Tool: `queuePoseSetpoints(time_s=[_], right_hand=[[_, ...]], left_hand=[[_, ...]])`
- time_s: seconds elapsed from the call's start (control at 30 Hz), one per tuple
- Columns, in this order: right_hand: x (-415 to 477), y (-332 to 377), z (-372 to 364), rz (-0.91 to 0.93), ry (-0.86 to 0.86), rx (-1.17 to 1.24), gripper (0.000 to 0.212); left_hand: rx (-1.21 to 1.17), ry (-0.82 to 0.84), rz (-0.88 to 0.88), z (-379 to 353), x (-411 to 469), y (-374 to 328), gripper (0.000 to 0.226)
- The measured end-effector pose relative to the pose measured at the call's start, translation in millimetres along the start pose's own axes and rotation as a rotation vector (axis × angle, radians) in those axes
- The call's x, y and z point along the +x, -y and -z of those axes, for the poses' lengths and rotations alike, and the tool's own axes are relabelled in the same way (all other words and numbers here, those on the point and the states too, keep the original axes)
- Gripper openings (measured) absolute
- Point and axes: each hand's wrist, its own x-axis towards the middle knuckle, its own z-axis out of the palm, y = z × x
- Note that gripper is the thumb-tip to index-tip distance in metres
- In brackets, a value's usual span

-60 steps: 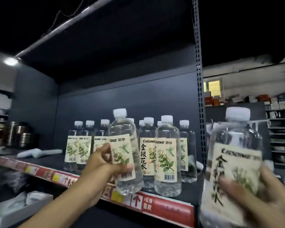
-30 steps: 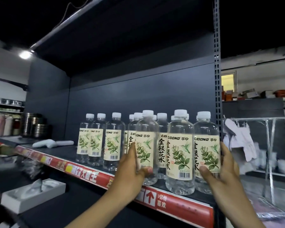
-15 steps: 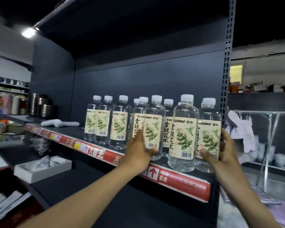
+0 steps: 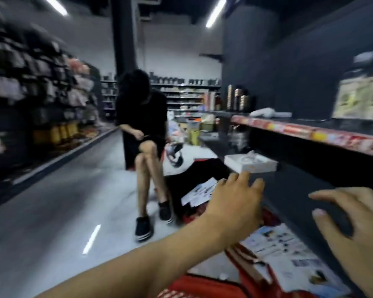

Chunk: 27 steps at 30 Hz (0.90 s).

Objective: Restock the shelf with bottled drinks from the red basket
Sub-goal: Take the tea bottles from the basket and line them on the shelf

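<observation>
Both hands are empty and reach forward with fingers spread: the left hand (image 4: 235, 203) stretches out at the end of a bare forearm, its fingertips just below a white flat box (image 4: 250, 163) on a lower ledge, while the right hand (image 4: 353, 229) hovers at the right edge, palm down, thumb apart from the fingers. Under the left forearm, at the bottom of the view, lies what looks like the red plastic basket (image 4: 213, 283) – motion blur hides its contents. Printed leaflets (image 4: 289, 254) lie between the hands, lower down. Clear bottled drinks (image 4: 362, 97) with pale green labels stand on the dark metal shelf (image 4: 299, 127) with its red price strip, far right and well above both hands. Across the grey floor (image 4: 63, 211), a person in black clothes (image 4: 142, 117) sits – knees bent.
</observation>
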Motion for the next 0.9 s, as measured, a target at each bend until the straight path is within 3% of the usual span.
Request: queuePoseSetpoints(time_s=[0.1,0.23,0.4,0.53,0.63,0.7,0.8,0.9], right_hand=[[-17,29,-85,-0.143,0.279,0.077,0.024],[-65,40,-193,-0.170,0.601,0.115,0.020],[-131,35,-290,-0.304,0.829,0.235,0.017],[-197,12,-334,-0.650,1.083,0.282,0.015],[-235,-6,-352,-0.768,1.221,0.181,0.005],[-247,-8,-362,-0.825,1.270,0.188,0.014],[-259,-8,-377,-0.910,1.286,0.176,0.012],[-280,-22,-392,-1.021,0.996,-0.017,0.052]], left_hand=[[0.079,0.117,0.197,-27,-69,70,0.031],[0.054,0.344,0.427,-80,-161,132,0.037],[-0.151,0.585,0.643,-157,-245,159,0.040],[-0.338,0.769,0.852,-223,-294,159,0.037],[-0.419,0.916,0.942,-262,-316,153,0.045],[-0.442,0.985,0.981,-278,-325,149,0.052],[-0.446,1.103,1.035,-296,-335,147,0.042],[-0.407,1.164,1.068,-313,-344,147,0.048]])
